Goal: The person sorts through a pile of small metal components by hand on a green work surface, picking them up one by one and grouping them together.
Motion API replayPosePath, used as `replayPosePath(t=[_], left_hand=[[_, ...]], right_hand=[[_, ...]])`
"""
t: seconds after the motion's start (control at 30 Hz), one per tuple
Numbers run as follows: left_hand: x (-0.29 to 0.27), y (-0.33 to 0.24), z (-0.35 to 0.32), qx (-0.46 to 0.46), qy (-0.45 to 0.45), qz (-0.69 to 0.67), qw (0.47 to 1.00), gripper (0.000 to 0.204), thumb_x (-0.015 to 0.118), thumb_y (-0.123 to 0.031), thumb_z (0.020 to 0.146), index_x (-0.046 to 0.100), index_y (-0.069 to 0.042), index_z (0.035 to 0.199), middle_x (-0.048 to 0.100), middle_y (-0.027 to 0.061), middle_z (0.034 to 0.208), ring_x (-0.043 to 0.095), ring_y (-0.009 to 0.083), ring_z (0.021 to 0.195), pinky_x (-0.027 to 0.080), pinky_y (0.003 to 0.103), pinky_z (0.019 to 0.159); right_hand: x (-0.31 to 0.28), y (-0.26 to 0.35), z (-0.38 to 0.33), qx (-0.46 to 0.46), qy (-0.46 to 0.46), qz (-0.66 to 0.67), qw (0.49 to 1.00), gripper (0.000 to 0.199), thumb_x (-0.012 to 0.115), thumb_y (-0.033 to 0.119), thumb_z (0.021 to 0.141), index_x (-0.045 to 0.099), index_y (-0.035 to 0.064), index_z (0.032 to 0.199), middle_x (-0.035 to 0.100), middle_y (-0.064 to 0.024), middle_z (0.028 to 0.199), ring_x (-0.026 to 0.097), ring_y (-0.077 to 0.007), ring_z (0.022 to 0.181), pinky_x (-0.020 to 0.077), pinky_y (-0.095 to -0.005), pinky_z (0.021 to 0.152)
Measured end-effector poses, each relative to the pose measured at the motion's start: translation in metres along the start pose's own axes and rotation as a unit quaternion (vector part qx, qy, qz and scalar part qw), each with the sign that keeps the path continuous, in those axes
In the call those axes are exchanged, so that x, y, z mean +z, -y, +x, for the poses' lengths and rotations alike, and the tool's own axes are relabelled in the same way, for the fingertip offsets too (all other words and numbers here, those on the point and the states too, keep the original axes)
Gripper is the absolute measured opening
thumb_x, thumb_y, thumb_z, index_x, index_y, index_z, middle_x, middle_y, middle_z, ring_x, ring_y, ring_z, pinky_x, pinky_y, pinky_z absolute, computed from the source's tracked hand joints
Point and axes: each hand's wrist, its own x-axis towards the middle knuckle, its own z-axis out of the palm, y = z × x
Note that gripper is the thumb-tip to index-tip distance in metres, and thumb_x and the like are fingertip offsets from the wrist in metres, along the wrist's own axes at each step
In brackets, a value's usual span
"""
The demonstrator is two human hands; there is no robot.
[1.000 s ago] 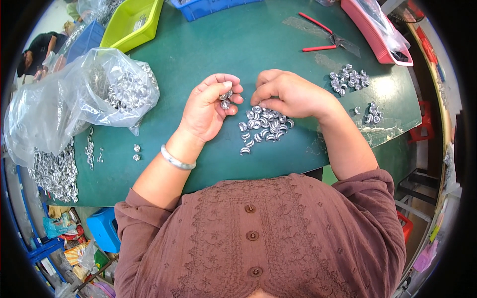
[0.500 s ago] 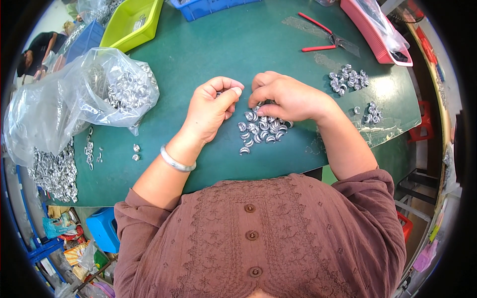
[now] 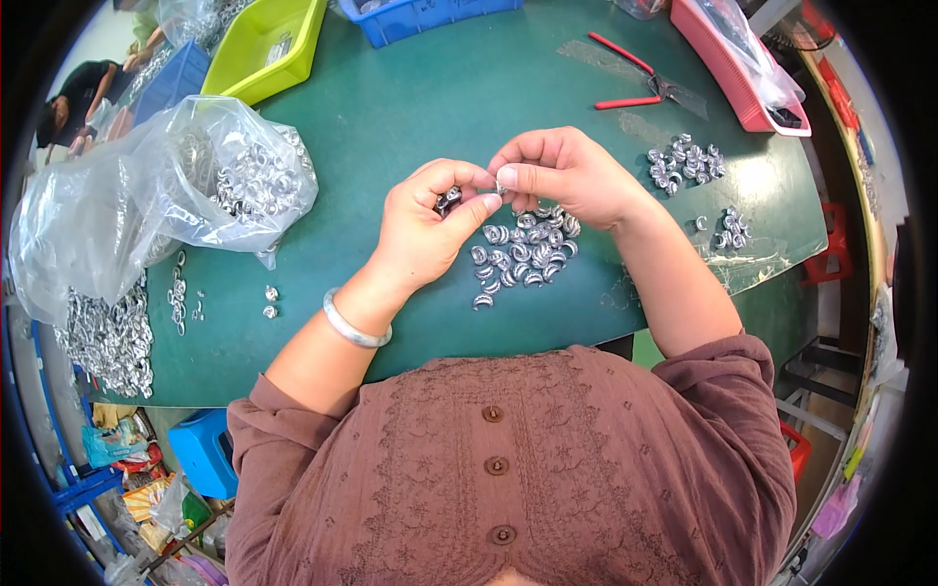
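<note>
My left hand (image 3: 430, 215) is closed, with a shiny curved metal piece (image 3: 447, 201) caught in its curled fingers. Its thumb and forefinger tips meet those of my right hand (image 3: 562, 176). Between the thumb and forefinger of my right hand is a small silvery piece (image 3: 499, 187), too small to make out fully. Just below both hands lies a loose pile of silver crescent-shaped metal pieces (image 3: 523, 256) on the green table (image 3: 410, 107). My right fingers partly cover the far edge of the pile.
A clear plastic bag (image 3: 166, 210) of metal pieces lies left, above a heap of chain (image 3: 112, 342). Red-handled pliers (image 3: 630, 102) and two small piles of crescents (image 3: 686, 164) are at right. Green (image 3: 256, 73), blue (image 3: 430, 21) and pink trays (image 3: 718, 73) line the back.
My right hand has lifted off the pile and moved up to meet my left fingertips, with a small silvery piece in its pinch. My left hand has shifted slightly right.
</note>
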Motion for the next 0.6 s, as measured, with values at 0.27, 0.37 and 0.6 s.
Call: replayPosePath(t=[0.27, 0.37, 0.6], left_hand=[[-0.0011, -0.0045, -0.0015, 0.021, -0.012, 0.03, 0.999, 0.013, 0.066, -0.004, 0.075, 0.059, -0.003, 0.086, 0.053, -0.0033, 0.074, 0.045, 0.0032, 0.066, 0.039, 0.017, 0.059], [0.0004, -0.0035, -0.0001, 0.015, -0.032, -0.014, 0.999, 0.012, 0.067, -0.006, 0.075, 0.06, -0.003, 0.084, 0.054, -0.0022, 0.075, 0.046, 0.0041, 0.066, 0.039, 0.018, 0.059], [-0.0001, -0.0066, -0.0004, 0.002, -0.03, -0.048, 0.998, 0.01, 0.064, -0.004, 0.077, 0.06, -0.002, 0.086, 0.057, -0.0009, 0.079, 0.048, 0.0045, 0.07, 0.041, 0.019, 0.064]], right_hand=[[0.0066, -0.0024, 0.0004, -0.027, -0.019, 0.087, 0.996, 0.02, 0.061, 0.017, 0.081, 0.06, -0.001, 0.09, 0.06, -0.0032, 0.075, 0.054, -0.0084, 0.064, 0.044, -0.02, 0.059], [0.0087, 0.0009, -0.0007, -0.036, -0.032, 0.098, 0.994, 0.019, 0.062, 0.014, 0.08, 0.059, -0.0015, 0.091, 0.06, -0.0037, 0.076, 0.055, -0.0089, 0.066, 0.0456, -0.0209, 0.061], [0.009, -0.0005, -0.0007, -0.049, -0.033, 0.094, 0.994, 0.019, 0.061, 0.011, 0.08, 0.058, -0.0025, 0.093, 0.06, -0.0044, 0.076, 0.055, -0.0091, 0.067, 0.0463, -0.0211, 0.063]])
